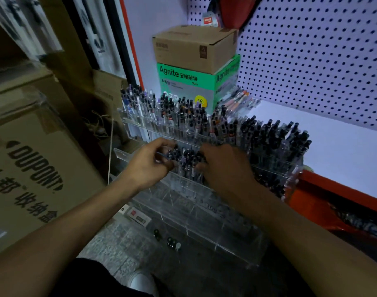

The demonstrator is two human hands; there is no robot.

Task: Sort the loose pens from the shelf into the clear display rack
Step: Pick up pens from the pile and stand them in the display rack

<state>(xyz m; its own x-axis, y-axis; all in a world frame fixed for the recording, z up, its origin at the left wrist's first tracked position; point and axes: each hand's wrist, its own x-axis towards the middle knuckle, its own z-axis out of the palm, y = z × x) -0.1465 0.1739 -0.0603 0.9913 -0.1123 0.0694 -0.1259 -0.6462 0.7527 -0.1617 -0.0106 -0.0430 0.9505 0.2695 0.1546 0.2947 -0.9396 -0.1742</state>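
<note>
Both hands at middle tier of clear rack [204, 202]: left hand [150, 166] pinching one pen [164, 155], right hand [222, 166] curled among standing pens [188, 162]; its grip impossible to tell.

White shelf crowded with pen stock below a pegboard wall

The white shelf [341, 151], edged in red, carries a tiered clear display rack [275, 168] packed with upright pens at its front corner. Behind it a green-and-grey Agnite box [183, 82] stands with a brown carton [194, 48] stacked on top. Loose pens [236, 101] lie just beside the green box.
</note>
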